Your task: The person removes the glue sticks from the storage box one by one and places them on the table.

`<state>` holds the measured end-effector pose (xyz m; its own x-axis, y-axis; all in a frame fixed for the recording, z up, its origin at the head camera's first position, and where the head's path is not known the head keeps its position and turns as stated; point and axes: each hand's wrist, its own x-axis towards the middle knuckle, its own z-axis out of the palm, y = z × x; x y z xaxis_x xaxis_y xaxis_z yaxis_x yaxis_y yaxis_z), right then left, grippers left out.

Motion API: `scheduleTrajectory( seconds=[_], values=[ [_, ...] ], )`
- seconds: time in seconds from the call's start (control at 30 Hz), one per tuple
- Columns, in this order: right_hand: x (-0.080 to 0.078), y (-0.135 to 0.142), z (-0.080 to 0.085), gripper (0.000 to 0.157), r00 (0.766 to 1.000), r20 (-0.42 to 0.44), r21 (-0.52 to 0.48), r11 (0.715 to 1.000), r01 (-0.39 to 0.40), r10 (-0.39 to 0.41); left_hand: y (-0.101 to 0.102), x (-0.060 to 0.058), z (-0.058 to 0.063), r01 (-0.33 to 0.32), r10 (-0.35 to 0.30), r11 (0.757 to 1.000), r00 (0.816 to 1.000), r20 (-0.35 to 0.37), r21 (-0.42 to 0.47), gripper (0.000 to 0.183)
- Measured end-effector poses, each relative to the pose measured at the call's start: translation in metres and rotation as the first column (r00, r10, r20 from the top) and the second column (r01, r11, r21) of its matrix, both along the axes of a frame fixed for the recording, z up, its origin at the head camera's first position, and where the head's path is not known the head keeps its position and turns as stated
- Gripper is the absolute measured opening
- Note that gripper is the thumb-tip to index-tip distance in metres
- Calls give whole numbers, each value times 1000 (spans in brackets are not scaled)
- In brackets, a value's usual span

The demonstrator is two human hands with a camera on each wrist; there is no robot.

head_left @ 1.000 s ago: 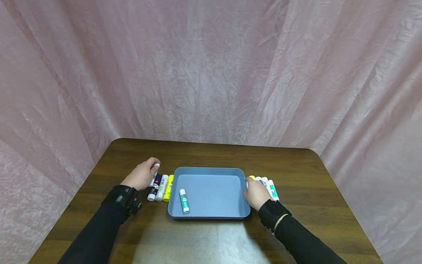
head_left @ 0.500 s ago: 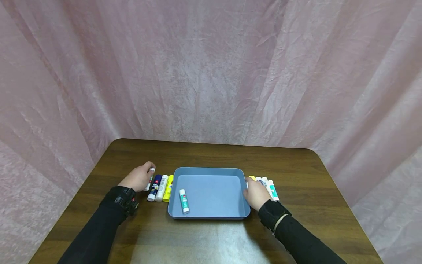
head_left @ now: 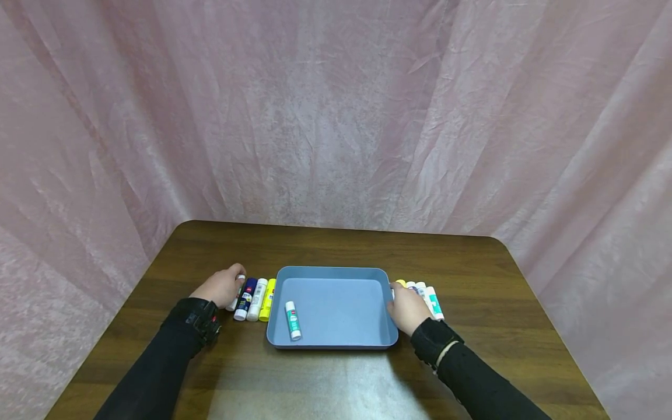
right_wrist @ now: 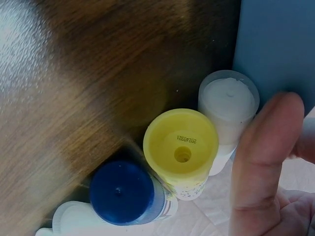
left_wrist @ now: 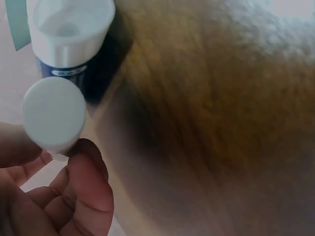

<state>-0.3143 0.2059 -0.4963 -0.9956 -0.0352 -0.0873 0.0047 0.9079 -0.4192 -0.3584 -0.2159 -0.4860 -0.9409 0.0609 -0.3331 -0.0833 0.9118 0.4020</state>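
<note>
At the left end of the left row, my left hand point(head_left: 220, 286) pinches a white-capped glue stick point(left_wrist: 54, 112) between thumb and fingers. Right beside it lies a dark blue glue stick point(head_left: 245, 298), then a white one point(head_left: 256, 299) and a yellow one point(head_left: 267, 300) against the blue tray point(head_left: 336, 343). My right hand point(head_left: 408, 309) is at the tray's right rim. In the right wrist view one straight finger lies along the tray wall beside a clear-capped white glue stick point(right_wrist: 229, 98); I cannot tell whether it grips anything. Its other fingers are mostly hidden.
One green-and-white glue stick point(head_left: 293, 321) lies in the tray's left part. Right of the tray, a yellow-capped stick point(right_wrist: 182, 142), a blue-capped stick point(right_wrist: 122, 192) and a green-labelled stick point(head_left: 435, 303) stand in a row. The wooden table point(head_left: 336, 239) reaches a pink curtain point(head_left: 336, 116).
My left hand has moved left and down with its glue stick, from over the dark blue one to the row's left end. The right hand has stayed at the tray's rim.
</note>
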Motion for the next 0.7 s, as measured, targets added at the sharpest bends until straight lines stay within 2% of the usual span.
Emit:
scheduleTrajectory(
  seconds=[0.3, 0.7],
  values=[
    [-1, 0, 0, 44, 1000, 6, 3, 1000, 0, 0, -2, -2, -8, 12, -11, 1000, 1000, 14, -26, 35],
    [-2, 1, 0, 45, 1000, 18, 8, 1000, 6, -6, 2, -1, -7, 30, -30, 999, 1000, -1, -39, 34]
  ],
)
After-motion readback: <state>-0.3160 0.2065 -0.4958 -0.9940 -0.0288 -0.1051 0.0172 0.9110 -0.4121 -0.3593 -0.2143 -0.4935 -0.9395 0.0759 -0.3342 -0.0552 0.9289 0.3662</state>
